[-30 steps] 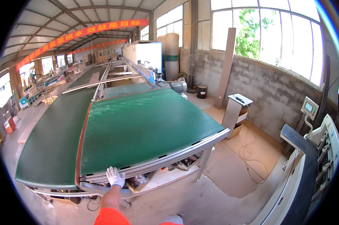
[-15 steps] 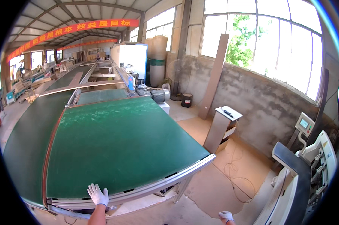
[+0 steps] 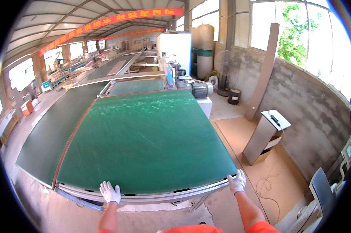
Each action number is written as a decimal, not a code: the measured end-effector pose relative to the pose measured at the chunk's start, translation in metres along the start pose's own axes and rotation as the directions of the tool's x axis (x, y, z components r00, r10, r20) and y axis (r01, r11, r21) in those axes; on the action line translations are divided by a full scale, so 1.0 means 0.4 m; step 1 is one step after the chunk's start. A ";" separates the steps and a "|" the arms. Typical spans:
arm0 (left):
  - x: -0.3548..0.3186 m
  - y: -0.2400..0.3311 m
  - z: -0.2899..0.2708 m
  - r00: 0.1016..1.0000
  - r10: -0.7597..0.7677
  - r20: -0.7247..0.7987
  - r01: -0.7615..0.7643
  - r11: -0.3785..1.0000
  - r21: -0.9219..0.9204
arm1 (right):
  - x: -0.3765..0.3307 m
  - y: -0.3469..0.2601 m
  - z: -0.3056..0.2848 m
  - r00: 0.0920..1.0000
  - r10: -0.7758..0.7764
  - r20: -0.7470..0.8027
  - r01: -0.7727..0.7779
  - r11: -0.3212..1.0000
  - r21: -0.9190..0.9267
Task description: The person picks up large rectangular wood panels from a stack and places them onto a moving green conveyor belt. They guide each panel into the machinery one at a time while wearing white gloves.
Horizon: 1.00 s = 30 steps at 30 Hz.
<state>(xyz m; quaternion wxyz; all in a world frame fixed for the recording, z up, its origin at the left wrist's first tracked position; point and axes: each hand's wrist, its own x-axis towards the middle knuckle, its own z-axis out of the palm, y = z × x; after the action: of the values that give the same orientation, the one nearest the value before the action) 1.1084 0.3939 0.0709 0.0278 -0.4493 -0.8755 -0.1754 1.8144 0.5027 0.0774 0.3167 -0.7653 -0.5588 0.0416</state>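
A wide green conveyor belt (image 3: 152, 136) spreads out in front of me, bordered at its near end by a metal rail (image 3: 152, 198). My left hand (image 3: 110, 192), in a white glove, lies on that near edge with its fingers spread. At the right corner of the belt, my right hand (image 3: 237, 182), gloved the same way, touches the end of the rail with its fingers apart. Neither hand holds anything that I can see.
A darker green belt (image 3: 63, 120) runs along the left. To the right stand a small cabinet (image 3: 262, 138) with a black tool (image 3: 275, 119) on top, a loose cable (image 3: 266, 184) on the floor and a machine (image 3: 323, 194). Motors (image 3: 200, 90) sit beyond the belt.
My right hand has come up from the lower edge to the belt's right corner. My left hand stays on the near edge. The view has swung left.
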 end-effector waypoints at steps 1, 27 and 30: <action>-0.016 0.034 0.015 1.000 -0.009 0.006 0.009 1.000 0.014 | 0.044 -0.010 0.009 0.999 -0.042 0.026 0.043 0.999 -0.010; -0.152 0.339 0.113 0.959 -0.140 -0.246 0.164 0.983 0.080 | 0.163 0.085 0.070 0.874 -0.459 0.158 0.454 0.888 0.068; -0.156 0.348 0.102 0.959 -0.172 -0.226 0.190 0.980 0.059 | 0.159 0.083 0.082 0.885 -0.441 0.150 0.438 0.897 0.054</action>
<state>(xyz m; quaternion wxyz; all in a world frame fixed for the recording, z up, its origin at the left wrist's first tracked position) 1.2606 0.4334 0.0593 0.1261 -0.3438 -0.9108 -0.1905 1.8520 0.5675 0.0520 0.2796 -0.6099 -0.7407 0.0348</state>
